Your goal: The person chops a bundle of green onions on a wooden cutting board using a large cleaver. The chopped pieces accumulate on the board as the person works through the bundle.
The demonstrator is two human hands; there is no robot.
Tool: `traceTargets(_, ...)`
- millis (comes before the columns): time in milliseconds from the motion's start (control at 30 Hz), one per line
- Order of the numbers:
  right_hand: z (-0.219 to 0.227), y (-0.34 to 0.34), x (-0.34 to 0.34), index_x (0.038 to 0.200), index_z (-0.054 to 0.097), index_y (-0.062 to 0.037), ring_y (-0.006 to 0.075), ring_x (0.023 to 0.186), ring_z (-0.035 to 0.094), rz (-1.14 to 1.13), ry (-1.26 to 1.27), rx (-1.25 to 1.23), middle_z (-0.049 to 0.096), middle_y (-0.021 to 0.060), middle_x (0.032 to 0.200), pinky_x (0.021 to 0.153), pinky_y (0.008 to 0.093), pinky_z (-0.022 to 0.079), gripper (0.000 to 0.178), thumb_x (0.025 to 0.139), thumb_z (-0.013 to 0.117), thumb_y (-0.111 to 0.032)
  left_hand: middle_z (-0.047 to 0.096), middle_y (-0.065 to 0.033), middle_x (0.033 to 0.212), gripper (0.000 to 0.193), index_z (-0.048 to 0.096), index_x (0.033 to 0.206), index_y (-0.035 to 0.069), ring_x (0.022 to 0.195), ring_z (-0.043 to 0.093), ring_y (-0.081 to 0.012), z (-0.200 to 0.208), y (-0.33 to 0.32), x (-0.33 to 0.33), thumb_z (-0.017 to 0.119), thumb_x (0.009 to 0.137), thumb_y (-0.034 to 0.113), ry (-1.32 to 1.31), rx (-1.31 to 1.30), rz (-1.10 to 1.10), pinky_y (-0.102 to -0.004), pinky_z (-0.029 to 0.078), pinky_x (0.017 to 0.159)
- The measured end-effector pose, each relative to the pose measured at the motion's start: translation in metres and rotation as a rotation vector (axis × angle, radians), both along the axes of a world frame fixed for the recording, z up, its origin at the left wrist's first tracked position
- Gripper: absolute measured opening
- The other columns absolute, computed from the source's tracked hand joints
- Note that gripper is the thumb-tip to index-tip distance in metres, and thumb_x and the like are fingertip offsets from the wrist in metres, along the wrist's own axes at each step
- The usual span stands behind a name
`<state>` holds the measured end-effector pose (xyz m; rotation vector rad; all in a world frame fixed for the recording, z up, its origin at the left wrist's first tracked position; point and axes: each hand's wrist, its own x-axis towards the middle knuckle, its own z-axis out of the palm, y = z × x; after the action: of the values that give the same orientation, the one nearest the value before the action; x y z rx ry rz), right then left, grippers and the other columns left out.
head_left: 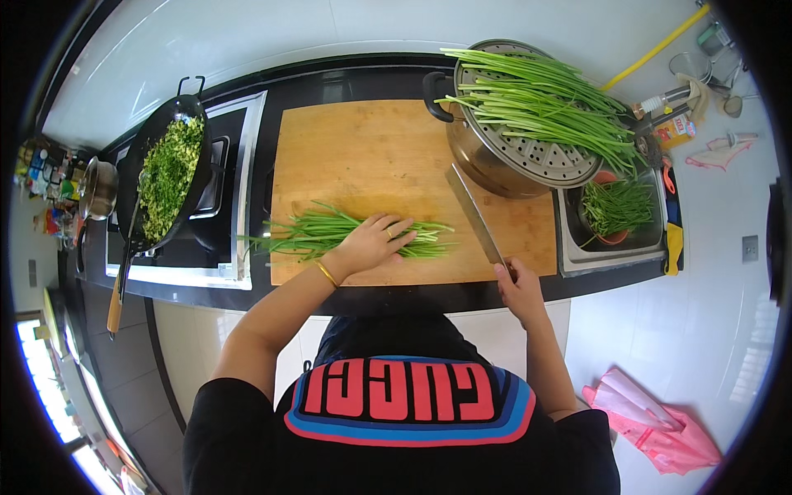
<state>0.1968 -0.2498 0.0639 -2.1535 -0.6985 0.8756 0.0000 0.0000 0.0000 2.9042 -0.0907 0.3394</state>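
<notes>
A bunch of garlic chives (318,231) lies crosswise on the wooden cutting board (355,148), cut ends toward the right. My left hand (375,245), with a gold bangle at the wrist, presses over the bunch near its right end, fingers curved around the stalks. In my right hand (520,289), fingers wrapped around its handle, is a kitchen knife (477,216). Its long blade slants away to the upper left over the board, apart from the chives. The knife handle is mostly hidden by my fingers.
At the back right, a large steel steamer pot (495,161) carries more long chives (544,107) on its perforated tray. Beside it, a sink (577,257) holds a basket of greens (615,206). A wok (132,177) with chopped greens and yellow bits stands on the left stove.
</notes>
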Motion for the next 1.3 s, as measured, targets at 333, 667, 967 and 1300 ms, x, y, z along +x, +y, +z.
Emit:
traceTargets(333,-0.015,0.005,-0.022,0.089,0.057,0.0011,0.0200,0.055,0.055,-0.113,-0.015,-0.006,0.056,0.0126,0.062,0.053,0.0316,0.042,0.029,0.086,0.055,-0.028,0.052,-0.0080,0.118,0.041,0.055,0.114,0.006,0.102,0.051,-0.0270,-0.019,-0.006,-0.005,0.056,0.074,0.014,-0.114,0.047,0.062,-0.0386,0.045,0.084)
traceTargets(667,-0.022,0.034,-0.057,0.077,0.051,-0.0007,0.0152,0.041,0.046,0.006,-0.267,0.000,0.049,0.0071,0.052,0.042,0.0289,0.037,0.027,0.089,0.051,-0.025,0.053,-0.0116,0.111,0.033,0.059,0.101,0.000,0.100,0.052,-0.0279,-0.017,-0.008,0.005,0.062,0.074,0.017,-0.287,-0.031,0.293,-0.0386,0.044,0.082)
traceTargets(967,0.004,0.039,-0.060,0.079,0.052,0.0012,0.0423,0.067,0.056,-0.037,-0.293,-0.194,0.057,0.0243,0.067,0.061,0.0462,0.044,0.027,0.085,0.050,-0.025,0.054,-0.0114,0.104,0.029,0.060,0.099,0.004,0.098,0.052,-0.0290,-0.009,0.007,0.009,0.062,0.072,0.011,0.048,-0.342,0.283,-0.0370,0.045,0.081)
traceTargets(1300,-0.016,0.036,-0.066,0.079,0.053,0.0047,0.0428,0.065,0.056,0.064,-0.461,-0.206,0.056,0.0260,0.066,0.057,0.0463,0.044,0.023,0.084,0.051,-0.017,0.047,-0.0149,0.117,0.040,0.050,0.114,-0.001,0.104,0.048,-0.0311,-0.016,0.017,0.027,0.056,0.075,0.008,-0.007,-0.347,0.021,-0.0396,0.041,0.089)
